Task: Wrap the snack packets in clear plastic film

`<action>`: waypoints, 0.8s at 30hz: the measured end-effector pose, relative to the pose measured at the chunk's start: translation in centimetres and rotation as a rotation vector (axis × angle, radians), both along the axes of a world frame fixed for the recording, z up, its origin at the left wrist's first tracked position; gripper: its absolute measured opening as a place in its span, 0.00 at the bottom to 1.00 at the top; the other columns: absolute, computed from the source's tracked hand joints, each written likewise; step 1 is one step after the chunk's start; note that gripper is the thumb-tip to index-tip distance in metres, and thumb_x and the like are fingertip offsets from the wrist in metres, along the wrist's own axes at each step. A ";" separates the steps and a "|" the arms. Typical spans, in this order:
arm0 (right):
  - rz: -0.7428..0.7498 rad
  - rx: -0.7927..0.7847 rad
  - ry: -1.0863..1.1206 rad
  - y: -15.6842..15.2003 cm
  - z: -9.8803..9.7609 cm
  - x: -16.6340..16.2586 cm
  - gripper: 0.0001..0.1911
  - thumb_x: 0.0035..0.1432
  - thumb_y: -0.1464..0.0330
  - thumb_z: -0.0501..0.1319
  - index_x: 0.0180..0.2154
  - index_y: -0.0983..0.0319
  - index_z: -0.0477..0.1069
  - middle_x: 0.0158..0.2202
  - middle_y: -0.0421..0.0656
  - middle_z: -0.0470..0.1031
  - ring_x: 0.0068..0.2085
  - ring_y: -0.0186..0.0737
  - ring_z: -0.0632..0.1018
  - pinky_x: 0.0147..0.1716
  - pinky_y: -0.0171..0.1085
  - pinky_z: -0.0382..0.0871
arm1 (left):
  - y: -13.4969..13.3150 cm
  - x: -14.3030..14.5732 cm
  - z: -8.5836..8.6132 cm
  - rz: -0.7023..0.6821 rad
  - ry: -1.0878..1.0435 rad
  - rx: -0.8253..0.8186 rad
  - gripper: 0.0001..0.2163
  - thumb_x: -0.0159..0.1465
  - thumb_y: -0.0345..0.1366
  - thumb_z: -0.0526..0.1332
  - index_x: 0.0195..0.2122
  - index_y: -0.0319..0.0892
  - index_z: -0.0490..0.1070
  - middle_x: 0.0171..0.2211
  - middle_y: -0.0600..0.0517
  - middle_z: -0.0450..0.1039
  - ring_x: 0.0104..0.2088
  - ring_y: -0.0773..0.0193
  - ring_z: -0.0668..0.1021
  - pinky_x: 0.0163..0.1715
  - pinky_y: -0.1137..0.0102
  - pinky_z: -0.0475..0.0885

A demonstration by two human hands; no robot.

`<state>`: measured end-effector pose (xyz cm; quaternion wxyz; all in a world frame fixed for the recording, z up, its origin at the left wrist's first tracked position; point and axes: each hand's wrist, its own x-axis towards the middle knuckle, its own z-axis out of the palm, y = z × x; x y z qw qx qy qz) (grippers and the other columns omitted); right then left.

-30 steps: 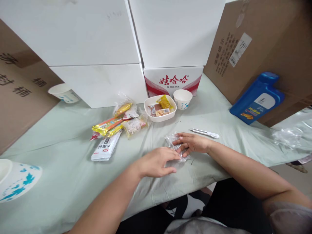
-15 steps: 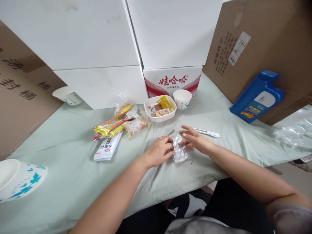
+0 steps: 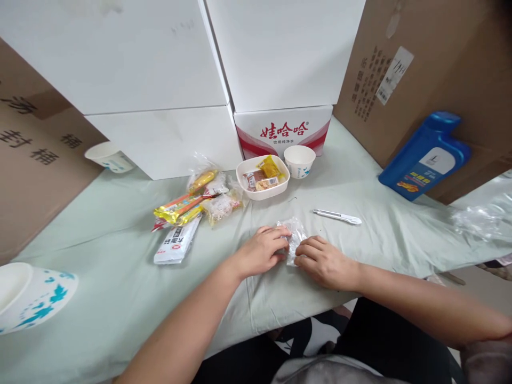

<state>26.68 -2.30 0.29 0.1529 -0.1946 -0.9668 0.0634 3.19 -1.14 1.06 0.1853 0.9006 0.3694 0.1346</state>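
A crumpled clear plastic wrapper [image 3: 294, 229] lies on the green cloth between my two hands. My left hand [image 3: 262, 249] has its fingers curled onto the wrapper's left edge. From the right, my right hand [image 3: 325, 262] presses bent fingers on its lower right part. Both sets of fingertips are closed on the plastic, and part of it is hidden under them. Just beyond my right hand lies a white utility knife [image 3: 337, 216]. Farther back, a white tray [image 3: 264, 194] holds several small packaged snacks, with a paper cup [image 3: 300, 161] beside it.
Several snack packets [image 3: 184, 208] and a white packet [image 3: 178, 242] lie to the left. A large paper bucket [image 3: 44, 296] stands at the near left. White boxes [image 3: 160, 58] line the back; a blue bottle [image 3: 424, 157] leans by a brown carton [image 3: 408, 74] at right.
My right hand has come down and nearer, its spread fingers now bent onto the wrapper. The utility knife is more fully exposed. My left hand has barely shifted.
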 end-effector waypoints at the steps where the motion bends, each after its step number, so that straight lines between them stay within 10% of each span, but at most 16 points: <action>1: 0.005 -0.003 -0.001 0.2 0.3 -0.1 0.14 0.67 0.73 0.48 0.44 0.62 0.71 0.43 0.50 0.75 0.45 0.46 0.73 0.45 0.46 0.66 | 0.0 -0.1 0.0 -0.015 0.000 -0.004 0.09 0.61 0.26 0.60 0.39 0.45 0.75 0.57 0.50 0.70 0.59 0.55 0.70 0.60 0.56 0.62; 24: -0.606 -0.170 -0.206 6.6 -0.3 -5.0 0.15 0.70 0.63 0.47 0.45 0.63 0.68 0.40 0.52 0.77 0.35 0.45 0.78 0.31 0.38 0.61 | 0.2 -1.0 0.6 0.148 -0.099 -0.072 0.17 0.61 0.28 0.59 0.52 0.45 0.64 0.50 0.48 0.72 0.50 0.57 0.75 0.52 0.59 0.71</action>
